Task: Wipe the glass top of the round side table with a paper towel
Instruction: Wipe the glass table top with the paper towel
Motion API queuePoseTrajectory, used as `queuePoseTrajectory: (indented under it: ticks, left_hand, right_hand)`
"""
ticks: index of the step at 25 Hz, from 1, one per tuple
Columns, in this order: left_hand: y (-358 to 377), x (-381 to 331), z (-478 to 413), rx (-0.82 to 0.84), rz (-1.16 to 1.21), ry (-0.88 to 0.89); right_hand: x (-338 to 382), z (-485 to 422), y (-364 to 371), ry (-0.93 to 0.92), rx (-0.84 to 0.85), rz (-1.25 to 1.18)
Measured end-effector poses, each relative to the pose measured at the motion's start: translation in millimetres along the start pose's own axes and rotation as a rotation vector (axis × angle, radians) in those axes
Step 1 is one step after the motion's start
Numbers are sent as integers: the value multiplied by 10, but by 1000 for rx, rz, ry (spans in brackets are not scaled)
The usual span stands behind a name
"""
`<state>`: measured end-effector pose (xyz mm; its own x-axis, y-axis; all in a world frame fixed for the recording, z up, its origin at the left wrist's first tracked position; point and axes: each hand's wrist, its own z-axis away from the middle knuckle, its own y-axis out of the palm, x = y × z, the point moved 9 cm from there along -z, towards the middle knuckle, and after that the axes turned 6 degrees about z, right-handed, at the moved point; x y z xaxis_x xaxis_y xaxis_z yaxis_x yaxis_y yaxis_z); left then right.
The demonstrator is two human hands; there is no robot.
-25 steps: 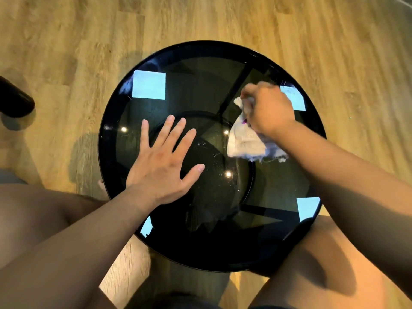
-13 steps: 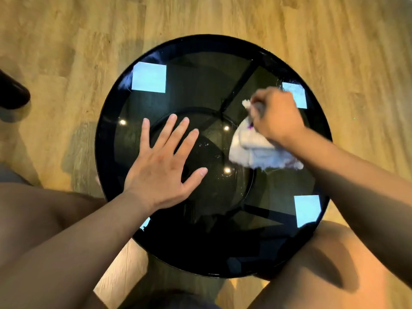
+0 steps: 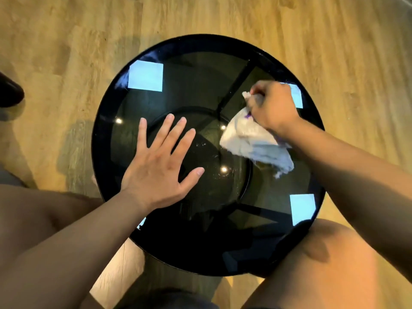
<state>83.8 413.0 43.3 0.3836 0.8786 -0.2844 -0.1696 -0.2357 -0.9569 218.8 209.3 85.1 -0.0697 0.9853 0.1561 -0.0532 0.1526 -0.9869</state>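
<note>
My right hand (image 3: 273,105) clutches the paper towel (image 3: 252,141), which extends toward the glass top (image 3: 196,90) centre, beside my flat, spread left hand (image 3: 156,166).

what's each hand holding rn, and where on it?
Right hand grips the paper towel at its bunched far end. Left hand lies flat on the glass top, holding nothing.

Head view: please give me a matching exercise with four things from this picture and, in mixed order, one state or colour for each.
Things:
1 left hand
2 right hand
3 paper towel
4 floor

States:
a light brown wood
b lies flat on the glass top, fingers spread
c white and crumpled
d grips the paper towel

Pairs: 1-b; 2-d; 3-c; 4-a
</note>
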Motion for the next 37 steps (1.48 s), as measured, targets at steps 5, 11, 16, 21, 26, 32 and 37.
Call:
queuePoseTrajectory:
  ticks: [5, 11, 16, 21, 26, 32, 37]
  left_hand:
    - [-3, -15, 10, 13, -4, -3]
    - [5, -38, 19, 4, -9, 17]
    - [16, -5, 7, 21, -21, -6]
    - [-17, -2, 16, -1, -7, -25]
    - [-63, -19, 39, -36, 41, -9]
    - [11, 38, -3, 9, 21, -44]
    - [-1, 15, 20, 18, 18, -35]
  right_hand:
    - [186, 453, 132, 9, 19, 17]
    - [333, 804, 101, -145, 30, -1]
    - [-188, -496, 3, 236, -85, 26]
    - [784, 422, 213, -157, -6, -90]
    - [553, 1040, 244, -307, 121, -144]
    - [-1016, -703, -25, 387, -90, 0]
    - [-146, 500, 99, 168, -51, -142]
